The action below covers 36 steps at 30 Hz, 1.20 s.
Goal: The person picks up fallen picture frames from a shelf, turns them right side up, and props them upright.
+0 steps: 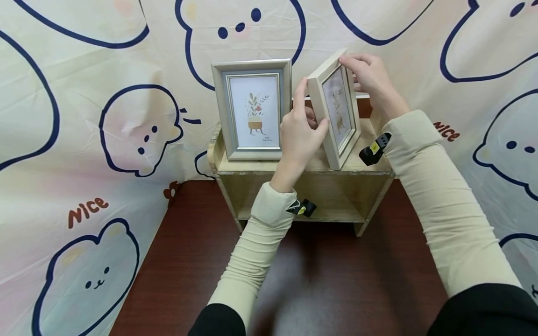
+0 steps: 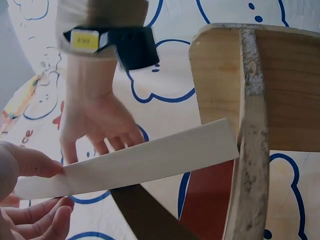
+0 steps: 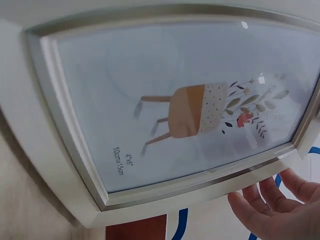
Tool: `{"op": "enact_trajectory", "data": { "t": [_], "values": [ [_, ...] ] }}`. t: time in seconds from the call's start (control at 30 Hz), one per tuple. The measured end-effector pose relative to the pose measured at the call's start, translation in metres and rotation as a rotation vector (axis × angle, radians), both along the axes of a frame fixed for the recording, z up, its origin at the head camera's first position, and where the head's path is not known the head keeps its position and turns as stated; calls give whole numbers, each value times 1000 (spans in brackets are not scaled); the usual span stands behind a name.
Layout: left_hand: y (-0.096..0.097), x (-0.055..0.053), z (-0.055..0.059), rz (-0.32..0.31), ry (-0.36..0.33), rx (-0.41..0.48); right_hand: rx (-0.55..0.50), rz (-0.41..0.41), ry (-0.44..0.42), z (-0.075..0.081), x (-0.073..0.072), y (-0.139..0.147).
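A white picture frame (image 1: 339,109) stands turned at an angle on the top of a small wooden shelf (image 1: 269,167), its lower edge at the shelf's front. My left hand (image 1: 300,135) grips its left side, thumb in front and fingers behind, as the left wrist view shows at the near end of the frame (image 2: 145,162). At the upper right, my right hand (image 1: 374,84) holds the other side by the edge. The right wrist view shows the potted-plant print (image 3: 195,110) behind the glass, with my fingertips under the frame's border.
Left of the white frame, a silver-grey picture frame (image 1: 218,112) with a similar plant print stands upright on the shelf. Below is an open compartment. The shelf stands on a dark red-brown table (image 1: 176,261) before a cartoon-printed cloth (image 1: 138,126).
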<state>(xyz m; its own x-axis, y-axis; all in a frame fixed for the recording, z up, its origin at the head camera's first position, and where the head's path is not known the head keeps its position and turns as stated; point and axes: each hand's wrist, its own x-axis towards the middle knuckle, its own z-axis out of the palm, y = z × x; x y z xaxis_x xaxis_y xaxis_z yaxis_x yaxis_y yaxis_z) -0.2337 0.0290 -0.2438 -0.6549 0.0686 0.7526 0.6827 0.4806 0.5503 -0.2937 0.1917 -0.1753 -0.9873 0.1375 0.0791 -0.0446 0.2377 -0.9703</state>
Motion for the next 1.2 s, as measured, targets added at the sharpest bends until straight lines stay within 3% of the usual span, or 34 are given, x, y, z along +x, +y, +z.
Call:
{"op": "enact_trajectory", "data": {
  "t": [0.2, 0.47, 0.57, 0.87, 1.2],
  "values": [
    [-8, -9, 4, -103, -79, 38, -40, -50, 9, -4, 2, 8],
    [-14, -18, 11, -139, -168, -3, -273, -55, 53, -13, 2, 19],
    [-15, -21, 13, -130, -193, -26, -268, -66, 63, -16, 3, 26],
    [-13, -28, 19, -91, -243, -112, -102, -160, 49, -26, 11, 38],
    [-8, -33, 22, 50, -225, -246, -68, -200, 50, -28, 25, 42]
  ]
}}
